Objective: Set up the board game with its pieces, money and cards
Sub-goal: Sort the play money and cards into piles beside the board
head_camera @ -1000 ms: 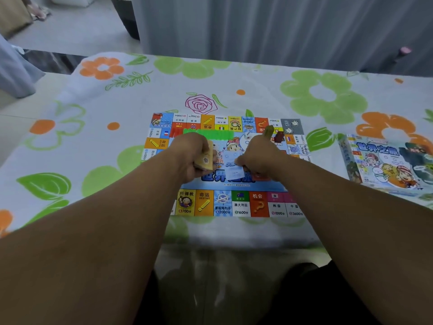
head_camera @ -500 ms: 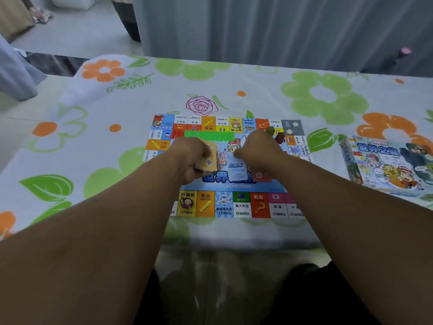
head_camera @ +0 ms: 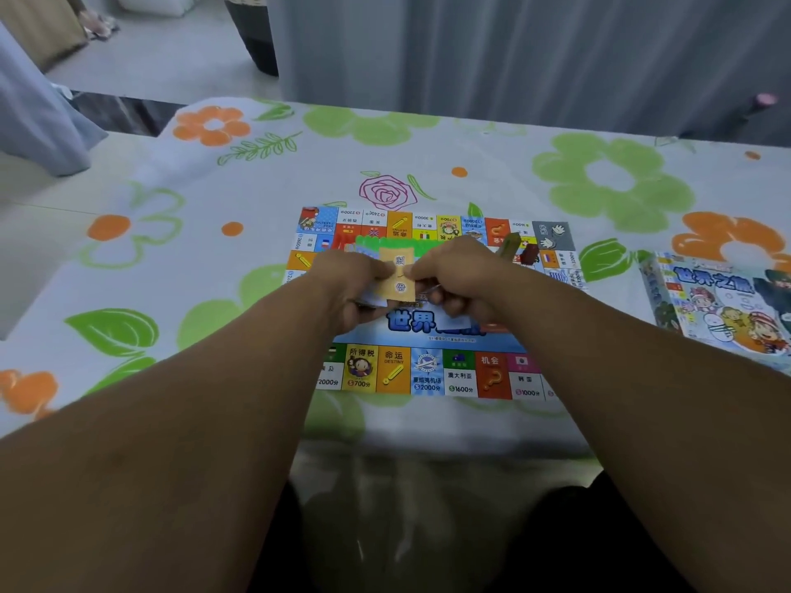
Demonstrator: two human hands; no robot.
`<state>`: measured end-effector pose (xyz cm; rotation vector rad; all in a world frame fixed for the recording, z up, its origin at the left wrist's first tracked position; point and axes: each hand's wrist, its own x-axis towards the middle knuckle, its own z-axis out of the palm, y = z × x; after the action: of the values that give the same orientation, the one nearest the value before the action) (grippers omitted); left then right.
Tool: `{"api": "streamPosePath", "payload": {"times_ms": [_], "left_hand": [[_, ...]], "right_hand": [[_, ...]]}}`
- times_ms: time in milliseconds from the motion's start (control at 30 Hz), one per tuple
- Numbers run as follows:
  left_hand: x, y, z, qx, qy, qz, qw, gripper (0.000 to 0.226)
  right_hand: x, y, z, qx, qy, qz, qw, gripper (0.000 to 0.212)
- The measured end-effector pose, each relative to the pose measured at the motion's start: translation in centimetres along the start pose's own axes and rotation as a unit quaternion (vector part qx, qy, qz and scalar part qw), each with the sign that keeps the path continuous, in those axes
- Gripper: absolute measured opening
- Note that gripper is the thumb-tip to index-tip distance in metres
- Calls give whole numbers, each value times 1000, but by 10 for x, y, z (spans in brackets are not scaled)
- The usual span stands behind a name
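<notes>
Game board (head_camera: 428, 372) lies flat on the flowered tablecloth (head_camera: 471, 164), its box (head_camera: 727, 306) well apart at right; above centre, my left hand (head_camera: 351, 284) and right hand (head_camera: 462, 276) together pinch a tan card (head_camera: 399, 267).

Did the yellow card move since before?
Yes. The yellow card moved away from the person, toward the green strip on the board's far side.

On my feed the flower-print tablecloth (head_camera: 513, 173) looks like smooth, faintly shiny plastic, the colourful rectangular game board (head_camera: 428, 374) glossy printed paper, the small tan card (head_camera: 398, 261) matt paper, the grey curtain (head_camera: 513, 57) soft cloth.
</notes>
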<state>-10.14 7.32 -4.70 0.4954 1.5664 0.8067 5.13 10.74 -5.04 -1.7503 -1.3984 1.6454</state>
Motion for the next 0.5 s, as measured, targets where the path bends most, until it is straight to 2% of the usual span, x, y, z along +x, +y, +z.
{"api": "streamPosePath", "payload": {"times_ms": [67,267,400,500], "left_hand": [[1,2,-5,-13,15,6,1000,3],[-2,5,-13,-41,4,-2,999,22],[-6,8,-12,-59,-2,-7,998,16],[-4,7,-11,-64,0,-9,998,23]], "right_hand": [[1,0,0,-19,25,9,999,16],[-1,4,7,-108,34,3,994,16],[1,5,11,-157,52,-16,986,17],[2,5,12,-182,53,-14,982,18]]}}
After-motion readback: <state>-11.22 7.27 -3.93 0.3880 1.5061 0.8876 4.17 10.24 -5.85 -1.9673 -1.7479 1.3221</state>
